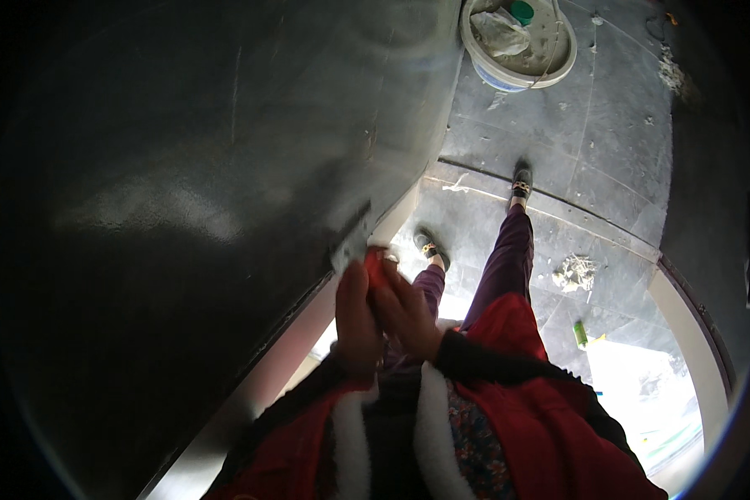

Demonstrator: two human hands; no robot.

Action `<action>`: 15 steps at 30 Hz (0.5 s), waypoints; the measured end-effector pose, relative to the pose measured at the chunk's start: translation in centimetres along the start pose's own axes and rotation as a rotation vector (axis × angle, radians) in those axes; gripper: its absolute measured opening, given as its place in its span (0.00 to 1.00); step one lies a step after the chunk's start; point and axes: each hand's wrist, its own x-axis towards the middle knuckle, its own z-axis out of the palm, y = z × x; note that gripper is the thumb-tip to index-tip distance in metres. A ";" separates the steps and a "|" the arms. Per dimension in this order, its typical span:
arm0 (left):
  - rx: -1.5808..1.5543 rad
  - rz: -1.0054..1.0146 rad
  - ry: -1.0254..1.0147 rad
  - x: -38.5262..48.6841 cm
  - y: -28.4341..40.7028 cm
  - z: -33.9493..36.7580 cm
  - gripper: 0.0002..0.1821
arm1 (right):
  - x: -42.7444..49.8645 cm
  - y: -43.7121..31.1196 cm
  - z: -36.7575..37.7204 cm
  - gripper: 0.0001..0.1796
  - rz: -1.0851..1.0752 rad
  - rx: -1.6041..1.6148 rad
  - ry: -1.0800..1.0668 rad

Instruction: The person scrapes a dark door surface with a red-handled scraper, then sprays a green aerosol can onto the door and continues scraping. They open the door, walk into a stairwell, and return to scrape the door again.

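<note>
A scraper with a red handle (pixel 375 270) and a flat, wide metal blade (pixel 351 245) is between my two hands, blurred. My right hand (pixel 410 317) is wrapped around the handle from the right. Along the handle's other side my left hand (pixel 357 320) is pressed, its fingers together and pointing towards the blade. The blade is at the lower edge of a dark, glossy wall panel (pixel 181 156); whether it touches the panel cannot be told. Part of the handle is hidden by my fingers.
A white bucket (pixel 472 47) of grey paste, with a plastic bag (pixel 503 34) and a green lid (pixel 522 12), stands against the wall ahead. A threshold strip (pixel 594 219) crosses the dusty floor. Debris (pixel 575 273) and a green cylinder (pixel 580 335) lie at right.
</note>
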 end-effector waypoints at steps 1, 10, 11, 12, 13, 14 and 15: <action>-0.008 0.072 -0.054 0.7 0.7 0.2 0.33 | 0.7 -0.7 -0.2 0.22 0.092 0.077 0.010; 0.207 -0.030 -0.137 2.2 0.8 1.4 0.34 | 2.4 -3.3 -2.5 0.27 0.099 0.127 -0.015; 0.221 -0.106 -0.174 2.0 0.2 0.9 0.34 | 1.9 -2.8 -3.0 0.27 0.084 0.139 -0.018; 0.267 -0.116 -0.239 1.7 -0.7 0.4 0.34 | 1.4 -2.3 -3.3 0.26 0.122 0.030 0.015; 0.365 0.003 -0.293 1.3 -1.5 -0.1 0.35 | 0.7 -1.6 -3.3 0.27 0.101 -0.046 -0.016; 0.370 0.030 -0.294 0.9 -2.3 -0.6 0.36 | 0.0 -1.0 -3.3 0.27 0.106 -0.121 -0.013; 0.403 0.035 -0.328 0.4 -2.7 -1.3 0.37 | -0.5 -0.4 -3.1 0.28 0.176 -0.208 -0.002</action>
